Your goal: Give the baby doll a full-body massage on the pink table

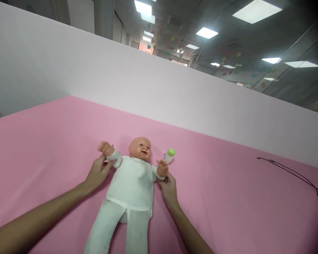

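A baby doll [131, 181] in a white top and white trousers lies on its back, its head toward the far wall. My left hand [96, 173] is closed on the doll's sleeve and arm at the left of the picture, near the wrist. On the other side, my right hand [169, 188] pinches the opposite sleeve just below the doll's raised hand. Part of my right fingers is hidden behind that sleeve. Close beyond this doll hand lies a small white bottle [169, 156] with a green cap, tilted and touched by neither of my hands.
Pink sheeting [217, 197] covers the table. A white partition [175, 95] rises along its far edge. Thin dark cable [291, 171] lies at the right side. Ceiling lights and hanging colourful shapes show beyond the partition.
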A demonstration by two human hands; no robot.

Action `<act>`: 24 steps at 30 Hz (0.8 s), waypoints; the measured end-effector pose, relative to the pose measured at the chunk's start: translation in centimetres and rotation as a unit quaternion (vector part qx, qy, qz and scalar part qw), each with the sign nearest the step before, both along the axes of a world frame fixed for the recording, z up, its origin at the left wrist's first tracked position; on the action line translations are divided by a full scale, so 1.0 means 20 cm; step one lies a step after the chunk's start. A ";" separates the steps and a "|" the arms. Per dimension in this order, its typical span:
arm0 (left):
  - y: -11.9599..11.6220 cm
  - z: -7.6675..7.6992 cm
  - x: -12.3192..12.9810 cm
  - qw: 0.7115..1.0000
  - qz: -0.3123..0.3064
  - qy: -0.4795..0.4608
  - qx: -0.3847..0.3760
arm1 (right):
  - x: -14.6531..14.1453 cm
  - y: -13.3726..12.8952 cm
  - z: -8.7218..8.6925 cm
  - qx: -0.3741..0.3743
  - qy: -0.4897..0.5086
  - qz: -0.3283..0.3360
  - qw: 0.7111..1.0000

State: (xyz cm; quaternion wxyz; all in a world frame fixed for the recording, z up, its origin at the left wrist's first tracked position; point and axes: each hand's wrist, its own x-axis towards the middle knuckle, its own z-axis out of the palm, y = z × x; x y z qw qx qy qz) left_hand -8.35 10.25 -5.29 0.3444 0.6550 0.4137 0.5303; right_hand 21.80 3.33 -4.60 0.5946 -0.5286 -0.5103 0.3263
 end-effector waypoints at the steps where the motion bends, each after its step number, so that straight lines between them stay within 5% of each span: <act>1: 0.01 0.00 0.00 0.998 0.016 -0.040 -0.049 | 0.00 0.00 0.00 -0.021 0.014 -0.016 1.000; 4: 0.03 -0.01 -0.01 0.991 0.022 -0.086 -0.099 | 0.01 -0.01 0.02 -0.041 0.018 -0.033 0.998; 6: 0.03 -0.02 -0.01 0.996 0.015 -0.051 -0.068 | 0.00 -0.01 0.02 -0.010 -0.004 -0.011 1.000; 9: 0.01 -0.02 -0.01 0.991 -0.044 0.077 0.100 | -0.01 -0.02 0.02 0.071 -0.073 0.070 0.992; 12: 0.00 0.00 -0.01 0.923 -0.131 0.205 0.297 | -0.02 -0.02 0.01 0.114 -0.137 0.145 0.973; 15: 0.00 0.00 0.00 0.893 -0.146 0.247 0.346 | -0.02 -0.01 0.00 0.105 -0.134 0.143 0.975; 17: 0.01 -0.01 0.00 0.923 -0.133 0.213 0.290 | -0.01 0.00 0.00 0.088 -0.100 0.104 0.986; 20: 0.02 -0.03 0.00 0.991 -0.071 0.074 0.083 | 0.00 0.01 0.00 0.031 -0.029 0.019 0.999; 24: 0.06 -0.04 0.00 0.989 0.015 -0.103 -0.101 | 0.02 0.00 0.02 -0.034 0.015 -0.036 0.999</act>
